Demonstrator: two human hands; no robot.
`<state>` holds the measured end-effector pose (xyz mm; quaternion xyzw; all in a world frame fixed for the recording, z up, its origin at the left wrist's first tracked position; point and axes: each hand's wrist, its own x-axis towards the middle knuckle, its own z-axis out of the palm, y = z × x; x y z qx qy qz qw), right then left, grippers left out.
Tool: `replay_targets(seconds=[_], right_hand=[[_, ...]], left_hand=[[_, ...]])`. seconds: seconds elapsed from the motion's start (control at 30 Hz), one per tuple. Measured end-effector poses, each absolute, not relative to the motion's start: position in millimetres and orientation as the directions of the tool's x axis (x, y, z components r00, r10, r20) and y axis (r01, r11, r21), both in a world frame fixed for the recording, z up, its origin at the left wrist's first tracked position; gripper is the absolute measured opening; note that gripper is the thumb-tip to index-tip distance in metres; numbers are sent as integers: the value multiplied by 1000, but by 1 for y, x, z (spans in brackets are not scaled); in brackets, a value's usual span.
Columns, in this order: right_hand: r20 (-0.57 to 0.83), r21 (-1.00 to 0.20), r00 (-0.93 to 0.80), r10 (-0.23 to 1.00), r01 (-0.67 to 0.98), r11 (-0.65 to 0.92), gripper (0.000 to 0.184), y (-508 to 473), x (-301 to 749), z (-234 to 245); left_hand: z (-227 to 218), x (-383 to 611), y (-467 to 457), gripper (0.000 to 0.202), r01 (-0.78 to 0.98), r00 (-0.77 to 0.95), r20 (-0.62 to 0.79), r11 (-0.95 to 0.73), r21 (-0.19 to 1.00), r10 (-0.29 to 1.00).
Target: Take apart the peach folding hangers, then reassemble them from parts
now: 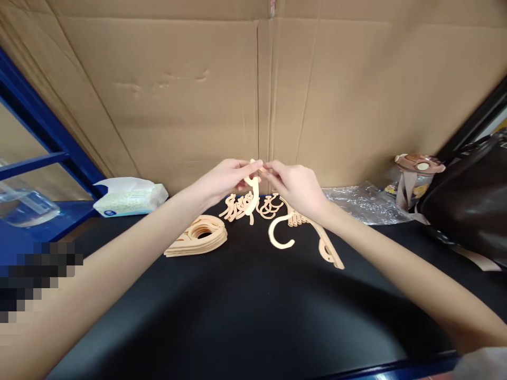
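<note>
My left hand [232, 177] is closed around a curved beige plastic hanger piece [254, 195], held upright above the table. My right hand [298, 182] is pinched shut beside it, its fingertips meeting those of the left; what lies between them is too small to make out. Behind and below the hands are loose beige hooked pieces [233, 208] and more curved hooks [268, 211]. Under my right wrist is a large C-shaped hanger hook [272, 237] and a hanger arm [327, 248], partly hidden by the hand. A stack of beige hanger arms [198, 243] lies left of centre.
The black table [253, 316] meets a cardboard wall [166, 116]. A tissue pack [129, 199] stands at the left, near a blue frame [47, 132] and a clear container [29, 206]. Toward the right are clear plastic wrap [356, 203], a bottle [414, 177] and a dark bag [467, 200].
</note>
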<state>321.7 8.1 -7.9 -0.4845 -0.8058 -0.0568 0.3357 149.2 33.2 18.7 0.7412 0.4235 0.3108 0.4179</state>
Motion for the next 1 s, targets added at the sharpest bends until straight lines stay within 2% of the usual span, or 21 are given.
replay_targets(seconds=[0.03, 0.07, 0.1, 0.23, 0.3, 0.33, 0.4, 0.47, 0.53, 0.63, 0.7, 0.73, 0.77, 0.83, 0.9, 0.97, 1.0], right_hand=[[573, -162, -309, 759, 865, 474, 29, 8, 329, -11], [539, -140, -310, 783, 884, 446, 26, 7, 336, -15], [498, -166, -305, 812, 885, 434, 22, 8, 342, -19], [349, -384, -300, 888, 818, 428, 18, 14, 363, -30], [304, -509, -282, 910, 759, 406, 25, 19, 374, -29], [275, -617, -246, 929, 697, 367, 27, 21, 380, -28], [164, -878, -157, 974, 427, 217, 22, 24, 389, -27], [60, -985, -144, 988, 150, 82, 16, 23, 393, -28], [54, -998, -153, 987, 27, 59, 13, 19, 391, -29], [163, -986, -99, 982, -44, 160, 13, 10, 384, -31], [263, -963, -36, 964, -66, 260, 16, 5, 382, -32], [314, -947, -3, 950, -69, 313, 17, 3, 383, -33], [362, -930, 30, 932, -58, 363, 19, 1, 385, -35], [453, -891, 83, 888, 44, 451, 23, -2, 391, -39], [512, -834, 53, 857, 270, 481, 24, -8, 396, -44], [519, -694, -75, 852, 544, 471, 21, -16, 396, -48], [504, -584, -150, 850, 666, 464, 17, -21, 394, -49]], left_hand=[[14, 156, 33, 36, 375, 458, 70, -264, 889, 886], [9, 161, 32, 36, 393, 468, 50, -258, 883, 882], [5, 166, 30, 36, 419, 473, 51, -276, 865, 880], [-11, 180, 25, 37, 529, 517, 189, -485, 696, 835], [-15, 177, 32, 33, 601, 532, 170, -511, 614, 830], [-16, 173, 38, 30, 650, 505, 113, -463, 603, 856], [-17, 160, 55, 25, 726, 426, -17, -331, 603, 905], [-16, 147, 72, 29, 771, 359, -113, -226, 595, 927], [-17, 140, 81, 45, 791, 314, -163, -163, 590, 935], [-19, 142, 72, 65, 753, 345, -178, -158, 639, 922], [-20, 150, 53, 70, 632, 469, -224, -147, 761, 855], [-20, 153, 42, 71, 485, 585, -266, -67, 872, 767], [-20, 156, 30, 65, 352, 662, -267, 24, 936, 701], [-23, 160, 10, 36, 165, 671, -213, 137, 977, 710], [-28, 162, -5, 23, 12, 578, -148, 174, 985, 803], [-36, 163, -13, 16, -123, 522, -97, 187, 975, 847], [-40, 164, -15, 12, -169, 527, -85, 202, 965, 846]])
